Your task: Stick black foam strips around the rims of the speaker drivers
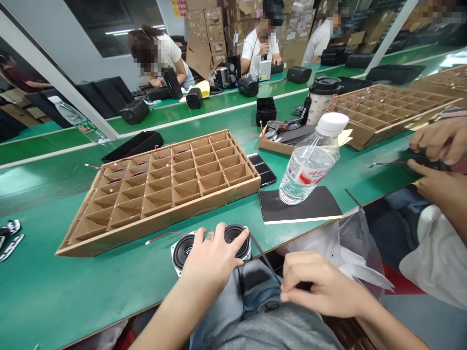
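Two round black speakers with pale metal frames lie side by side near the bench edge, a left speaker [181, 253] and a right speaker [236, 235]. My left hand [211, 257] rests over them, fingers spread, gripping the right speaker with its thumb at the front edge and index finger across the top. From that speaker's right edge a thin black strip [264, 257] runs down to my right hand [317, 284], which pinches its other end above my lap. A red wire [166, 237] with a white plug trails left from the speakers.
Behind the speakers stands a cardboard divider tray [171, 206] with wired parts in some cells. A water bottle [306, 165] stands on a black pad [270, 209]. A neighbour's hands [440, 141] work at right; other people sit across the green bench [120, 282].
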`<state>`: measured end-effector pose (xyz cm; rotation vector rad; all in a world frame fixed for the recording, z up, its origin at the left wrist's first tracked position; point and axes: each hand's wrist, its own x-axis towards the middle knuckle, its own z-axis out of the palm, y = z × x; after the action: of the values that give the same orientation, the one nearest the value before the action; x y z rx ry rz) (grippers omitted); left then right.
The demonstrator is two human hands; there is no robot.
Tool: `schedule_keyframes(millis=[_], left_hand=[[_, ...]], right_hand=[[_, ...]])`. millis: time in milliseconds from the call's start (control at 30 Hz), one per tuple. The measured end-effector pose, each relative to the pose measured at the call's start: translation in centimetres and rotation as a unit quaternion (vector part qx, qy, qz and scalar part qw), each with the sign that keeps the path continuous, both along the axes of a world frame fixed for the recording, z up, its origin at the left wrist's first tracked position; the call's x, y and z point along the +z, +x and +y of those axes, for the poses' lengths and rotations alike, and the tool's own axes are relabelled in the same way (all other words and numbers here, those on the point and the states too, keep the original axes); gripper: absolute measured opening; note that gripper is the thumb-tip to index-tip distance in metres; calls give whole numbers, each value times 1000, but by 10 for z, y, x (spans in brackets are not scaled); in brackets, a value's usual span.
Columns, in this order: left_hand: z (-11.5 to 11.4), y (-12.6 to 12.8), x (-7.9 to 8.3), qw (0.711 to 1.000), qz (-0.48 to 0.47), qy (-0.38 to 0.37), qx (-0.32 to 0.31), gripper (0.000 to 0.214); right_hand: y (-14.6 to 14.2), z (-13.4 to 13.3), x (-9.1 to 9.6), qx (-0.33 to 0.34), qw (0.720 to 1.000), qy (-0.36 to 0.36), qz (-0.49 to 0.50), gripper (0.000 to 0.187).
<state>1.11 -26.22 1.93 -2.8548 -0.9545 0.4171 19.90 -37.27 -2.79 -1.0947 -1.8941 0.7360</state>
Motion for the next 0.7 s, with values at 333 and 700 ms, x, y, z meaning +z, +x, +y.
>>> schedule_keyframes(millis=[333,700], left_hand=[[-8,18,-2,986,-83,4,147,96],[55,-26,-5,930,-208,-301,-47,70]], right_hand=[[43,46,7,-157,987,34,-24,8],[43,62,-17,-198,958,-69,198,19]])
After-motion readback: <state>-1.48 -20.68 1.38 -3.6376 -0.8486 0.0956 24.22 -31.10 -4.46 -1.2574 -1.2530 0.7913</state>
